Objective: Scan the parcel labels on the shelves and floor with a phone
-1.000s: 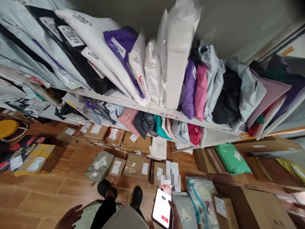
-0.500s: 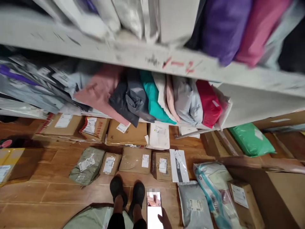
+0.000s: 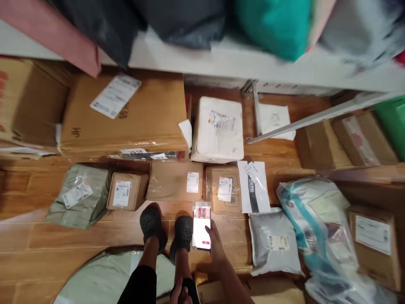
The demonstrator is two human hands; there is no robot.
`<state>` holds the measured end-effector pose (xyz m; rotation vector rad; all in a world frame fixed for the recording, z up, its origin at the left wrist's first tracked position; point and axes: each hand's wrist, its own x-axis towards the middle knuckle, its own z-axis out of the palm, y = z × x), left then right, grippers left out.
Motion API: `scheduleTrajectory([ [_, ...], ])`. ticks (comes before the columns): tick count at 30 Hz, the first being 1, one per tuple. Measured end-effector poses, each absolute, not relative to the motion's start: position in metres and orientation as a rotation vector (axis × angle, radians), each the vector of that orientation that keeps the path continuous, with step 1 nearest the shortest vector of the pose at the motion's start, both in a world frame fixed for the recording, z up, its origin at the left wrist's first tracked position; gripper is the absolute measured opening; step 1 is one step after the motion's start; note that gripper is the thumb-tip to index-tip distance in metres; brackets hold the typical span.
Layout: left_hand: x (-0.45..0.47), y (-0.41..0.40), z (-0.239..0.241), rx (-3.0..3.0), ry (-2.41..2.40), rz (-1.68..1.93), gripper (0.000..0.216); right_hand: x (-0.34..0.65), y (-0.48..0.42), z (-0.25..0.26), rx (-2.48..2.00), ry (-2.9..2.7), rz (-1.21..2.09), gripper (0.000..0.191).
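Down near the wooden floor (image 3: pixel 63 249), the right hand (image 3: pixel 217 247) holds a phone (image 3: pixel 201 228) upright with its lit screen facing the camera; the grip is closed around the phone's lower right edge, thumb lying against the side; the phone hangs just beside the right foot, in front of a small brown box (image 3: pixel 224 189) with a white label. Both feet wear dark clogs (image 3: pixel 152 221), planted side by side on the floor. At the bottom edge the left hand (image 3: pixel 179 295) shows only partly, resting by the leg; I cannot tell whether its grip is spread or pressed together.

Along the floor ahead of the feet lies a row of parcels: a grey-green mailer bag (image 3: pixel 80 196) at the left, touching a little cardboard box (image 3: pixel 125 192); next a flat brown parcel (image 3: pixel 175 180); then the small brown box; then a white envelope (image 3: pixel 255 188) with a dark stripe. To the right lie a grey mailer (image 3: pixel 274 242) and a clear bag with teal trim (image 3: pixel 316 228); a labelled carton (image 3: pixel 375 240) sits at the far right. Behind the row, a large flat carton (image 3: pixel 126 114) rests beside a white wrapped parcel (image 3: pixel 218 128). Overhead, a pale shelf (image 3: pixel 221 61) carries soft bags, among them a teal one (image 3: pixel 275 25), blurred.
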<state>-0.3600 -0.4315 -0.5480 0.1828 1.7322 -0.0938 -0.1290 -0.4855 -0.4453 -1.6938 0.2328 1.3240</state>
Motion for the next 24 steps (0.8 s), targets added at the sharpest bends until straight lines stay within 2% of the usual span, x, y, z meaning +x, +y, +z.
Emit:
scheduleTrajectory([
  [5, -0.367, -0.443, -0.585, 0.277, 1.792, -0.214, 0.031, -0.129, -0.469, -0.494, -1.547, 0.103, 1.434, 0.041],
  [11, -0.374, -0.436, -0.6, 0.464, 1.828, -0.255, 0.031, -0.134, -0.449, -0.531, -1.438, 0.075, 1.525, 0.036],
  [18, -0.371, -0.43, -0.6, 0.531, 1.857, -0.157, 0.027, -0.136, -0.427, -0.539, -1.429, 0.14, 1.415, 0.034],
  [24, -0.361, -0.437, -0.592, 0.322, 1.861, 0.092, 0.028, -0.134, -0.419, -0.536, -1.408, 0.161, 1.415, 0.039],
])
